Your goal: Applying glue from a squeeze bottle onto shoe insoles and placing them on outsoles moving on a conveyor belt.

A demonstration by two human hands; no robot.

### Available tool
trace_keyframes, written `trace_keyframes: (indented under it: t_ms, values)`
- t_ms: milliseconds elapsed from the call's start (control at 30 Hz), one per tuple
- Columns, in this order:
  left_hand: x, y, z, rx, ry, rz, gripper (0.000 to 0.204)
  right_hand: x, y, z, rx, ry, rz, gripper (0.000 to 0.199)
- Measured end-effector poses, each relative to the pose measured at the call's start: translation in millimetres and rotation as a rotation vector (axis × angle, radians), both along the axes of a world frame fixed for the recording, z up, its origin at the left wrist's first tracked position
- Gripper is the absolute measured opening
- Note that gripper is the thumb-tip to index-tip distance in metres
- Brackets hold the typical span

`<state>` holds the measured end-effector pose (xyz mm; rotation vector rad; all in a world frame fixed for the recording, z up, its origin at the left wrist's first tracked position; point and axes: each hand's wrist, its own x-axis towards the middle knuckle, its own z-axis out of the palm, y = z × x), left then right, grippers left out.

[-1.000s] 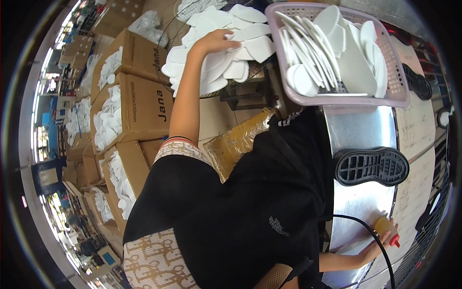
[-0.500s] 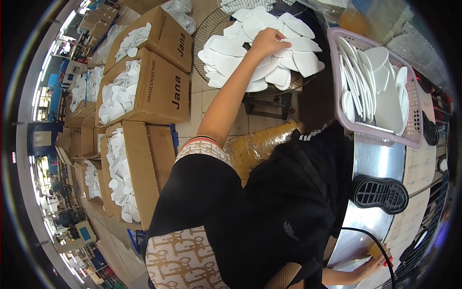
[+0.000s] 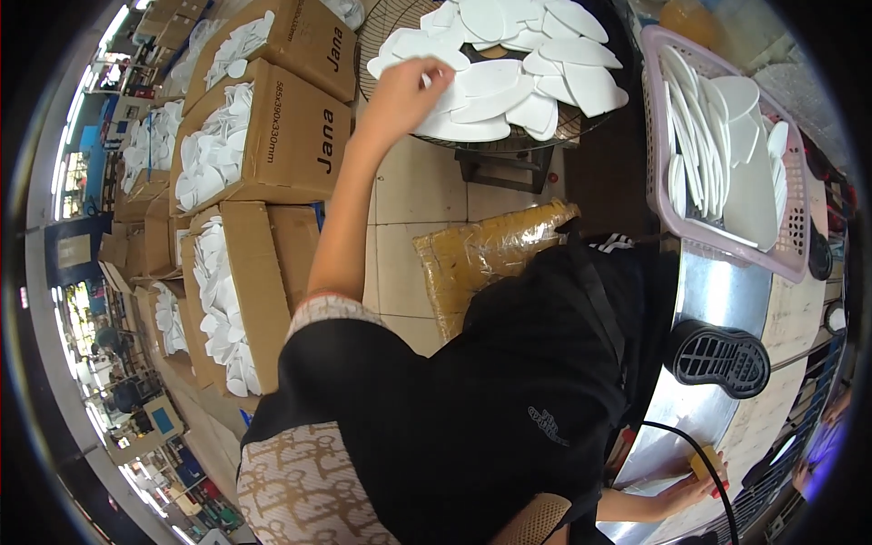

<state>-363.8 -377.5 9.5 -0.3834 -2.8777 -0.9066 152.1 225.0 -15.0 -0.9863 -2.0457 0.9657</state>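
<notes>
My left hand point(image 3: 409, 95) reaches out over the left part of a pile of flat white insole-shaped pieces point(image 3: 495, 104). Its fingers are curled toward the thumb, and whatever may be between them cannot be made out against the white. The pieces overlap in a ring on a round black wire rack point(image 3: 381, 27). Down at the lower right, my right hand point(image 3: 688, 496) is closed around a small yellow block point(image 3: 705, 461), with a bit of red by the fingertips. A black cable point(image 3: 699, 445) passes across the block.
Cardboard boxes point(image 3: 295, 127) of white pieces line the left. A pink basket point(image 3: 677, 222) of white pieces stands on the right, above a metal-topped bench point(image 3: 713, 295). A black shoe sole point(image 3: 722, 359) lies on that bench. A tape-wrapped bundle point(image 3: 445, 263) is on the floor.
My left hand has moved from the middle of the white pile to its left side. The whole view has shifted a little. My right hand stays on the yellow block.
</notes>
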Motion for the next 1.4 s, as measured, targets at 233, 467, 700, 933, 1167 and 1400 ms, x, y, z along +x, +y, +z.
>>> trace_keyframes:
  t_ms: [233,467,700,933,1167,1400]
  values:
    - [23,-33,19,-0.291,-0.354,0.151,0.028,-41,-63,1,-0.028,-0.051,-0.02,0.063]
    - [7,-30,38,-0.593,-0.516,0.066,0.036,-20,-6,-18,-0.041,-0.039,-0.08,0.062]
    - [13,-5,18,-0.524,-0.333,-0.331,0.048,-28,-47,-8,-0.036,-0.049,-0.134,0.061]
    - [-13,-1,15,-0.531,-0.396,-0.429,0.028,16,-3,-21,-0.035,-0.069,-0.26,0.06]
    - [-3,48,-2,-0.609,-0.018,-0.621,0.027,-43,-81,7,-0.002,-0.107,-0.432,0.06]
    - [-8,74,15,-0.904,0.065,-0.718,0.027,-44,-87,13,0.042,-0.163,-0.46,0.053]
